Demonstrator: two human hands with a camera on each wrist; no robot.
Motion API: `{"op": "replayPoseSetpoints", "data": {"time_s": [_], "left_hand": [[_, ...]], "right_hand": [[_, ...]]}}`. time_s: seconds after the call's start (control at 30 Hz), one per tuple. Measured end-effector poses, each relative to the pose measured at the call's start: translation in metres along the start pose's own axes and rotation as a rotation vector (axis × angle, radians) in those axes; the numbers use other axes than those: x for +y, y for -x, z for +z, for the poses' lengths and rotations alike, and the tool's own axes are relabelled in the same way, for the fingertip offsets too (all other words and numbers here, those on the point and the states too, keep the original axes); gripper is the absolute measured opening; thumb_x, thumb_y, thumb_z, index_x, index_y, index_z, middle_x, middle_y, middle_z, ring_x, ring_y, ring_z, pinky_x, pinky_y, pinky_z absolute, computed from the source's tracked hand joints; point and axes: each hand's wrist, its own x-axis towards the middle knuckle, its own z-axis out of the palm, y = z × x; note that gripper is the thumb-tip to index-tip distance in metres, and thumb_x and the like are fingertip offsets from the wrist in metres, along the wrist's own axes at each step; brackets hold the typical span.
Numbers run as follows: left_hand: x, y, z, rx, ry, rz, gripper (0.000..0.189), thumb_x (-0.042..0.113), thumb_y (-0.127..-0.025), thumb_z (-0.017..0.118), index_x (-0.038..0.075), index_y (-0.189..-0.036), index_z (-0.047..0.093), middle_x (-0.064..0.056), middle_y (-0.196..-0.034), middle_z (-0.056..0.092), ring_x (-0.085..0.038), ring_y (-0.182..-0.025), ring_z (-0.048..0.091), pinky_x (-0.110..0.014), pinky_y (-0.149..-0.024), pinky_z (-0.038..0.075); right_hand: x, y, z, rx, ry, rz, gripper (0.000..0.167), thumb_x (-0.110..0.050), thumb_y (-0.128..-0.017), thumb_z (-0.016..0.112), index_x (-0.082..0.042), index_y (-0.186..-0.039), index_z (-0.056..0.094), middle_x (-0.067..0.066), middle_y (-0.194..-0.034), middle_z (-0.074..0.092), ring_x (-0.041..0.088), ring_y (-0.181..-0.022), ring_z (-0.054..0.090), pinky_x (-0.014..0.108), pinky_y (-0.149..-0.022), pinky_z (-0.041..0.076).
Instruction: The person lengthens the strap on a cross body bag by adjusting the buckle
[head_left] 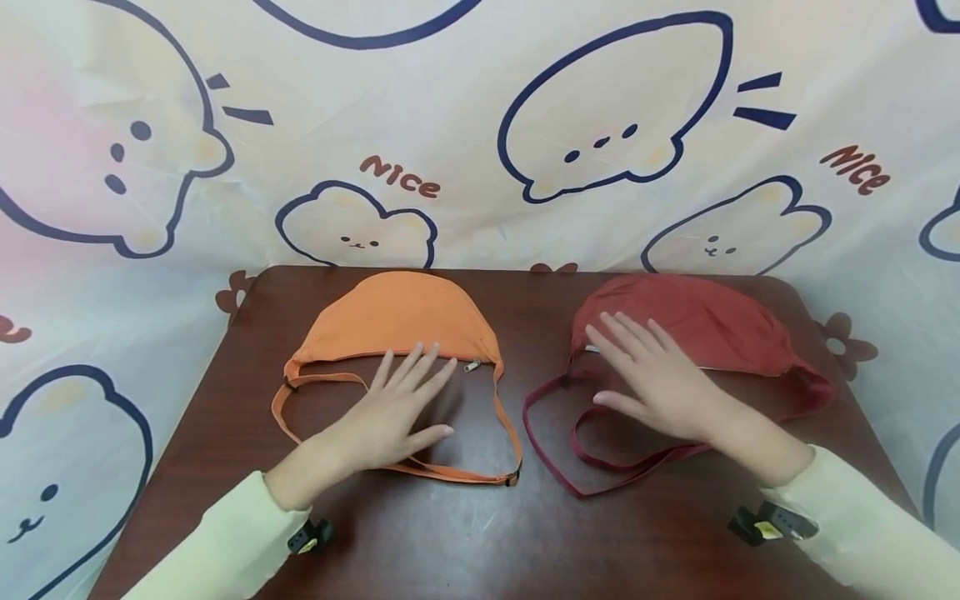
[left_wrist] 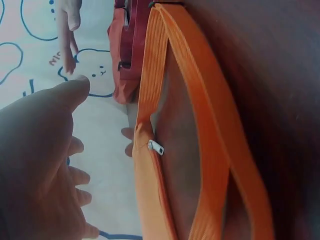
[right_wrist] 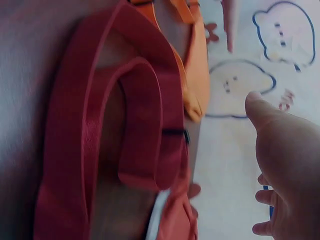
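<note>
An orange waist bag [head_left: 405,312] lies flat on the left of the table, its strap [head_left: 450,477] looped toward the front. Its metal zipper pull [left_wrist: 156,147] shows in the left wrist view. Over the bag's lower edge and strap hovers my left hand [head_left: 386,417], fingers spread, holding nothing. A red waist bag [head_left: 697,321] lies on the right, with its dark red strap [head_left: 551,467] curling in front. My right hand [head_left: 660,383] is held above this bag, fingers straight and apart, nothing in it. Both wrist views show the hands raised clear of the bags.
Both bags rest on a dark brown table [head_left: 480,550] with rounded far corners. A pale cloth [head_left: 465,108] printed with cartoon animals hangs behind and along the sides. Small black devices are strapped at both wrists, by the light sleeves [head_left: 232,533].
</note>
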Motion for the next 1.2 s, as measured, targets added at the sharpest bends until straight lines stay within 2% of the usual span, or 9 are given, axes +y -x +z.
{"op": "replayPoseSetpoints", "data": {"time_s": [0.23,0.4,0.6,0.77,1.0,1.2], "left_hand": [[0.008,0.002,0.017,0.022,0.058,0.065,0.08,0.044,-0.096,0.07,0.008,-0.159,0.034,-0.019,-0.166,0.021,-0.038,-0.154,0.015,-0.065,-0.118,0.012],[0.013,0.001,0.03,0.001,0.094,0.104,0.076,0.042,-0.097,0.069,0.005,-0.157,0.037,-0.021,-0.164,0.027,-0.04,-0.152,0.021,-0.063,-0.118,0.018],[0.015,0.004,0.043,-0.053,0.122,0.089,0.074,0.043,-0.098,0.067,0.005,-0.156,0.039,-0.021,-0.162,0.031,-0.039,-0.151,0.024,-0.061,-0.117,0.023],[0.016,0.007,0.049,-0.064,0.127,0.073,0.07,0.047,-0.098,0.065,0.005,-0.151,0.048,-0.019,-0.159,0.038,-0.038,-0.149,0.031,-0.059,-0.117,0.027],[0.018,0.011,0.056,-0.064,0.123,0.05,0.055,0.044,-0.097,0.068,0.01,-0.14,0.061,-0.016,-0.152,0.048,-0.036,-0.144,0.04,-0.057,-0.113,0.034],[0.016,0.012,0.059,-0.028,0.141,0.08,0.033,0.038,-0.095,0.073,0.017,-0.12,0.072,-0.013,-0.145,0.055,-0.033,-0.14,0.045,-0.056,-0.111,0.037]], "right_hand": [[-0.023,-0.005,0.018,-0.001,0.003,-0.136,0.089,-0.055,-0.095,0.065,-0.01,-0.161,0.027,0.017,-0.165,0.025,0.039,-0.152,0.023,0.064,-0.117,0.02],[-0.036,-0.01,0.026,-0.027,-0.036,-0.239,0.086,-0.047,-0.095,0.069,-0.009,-0.161,0.029,0.016,-0.165,0.026,0.035,-0.152,0.023,0.063,-0.118,0.019],[-0.052,-0.013,0.035,-0.084,-0.066,-0.307,0.08,-0.045,-0.097,0.068,-0.007,-0.159,0.033,0.016,-0.165,0.026,0.03,-0.153,0.023,0.059,-0.12,0.017],[-0.063,-0.017,0.042,-0.079,-0.073,-0.384,0.074,-0.04,-0.098,0.068,-0.004,-0.156,0.039,0.017,-0.163,0.032,0.03,-0.151,0.027,0.054,-0.12,0.023],[-0.072,-0.023,0.055,-0.184,-0.087,-0.398,0.063,-0.037,-0.1,0.066,-0.005,-0.151,0.047,0.015,-0.158,0.041,0.03,-0.15,0.031,0.048,-0.12,0.026],[-0.076,-0.027,0.061,-0.178,-0.054,-0.434,0.053,-0.034,-0.098,0.069,-0.006,-0.142,0.059,0.015,-0.153,0.048,0.031,-0.148,0.035,0.049,-0.12,0.024]]}}
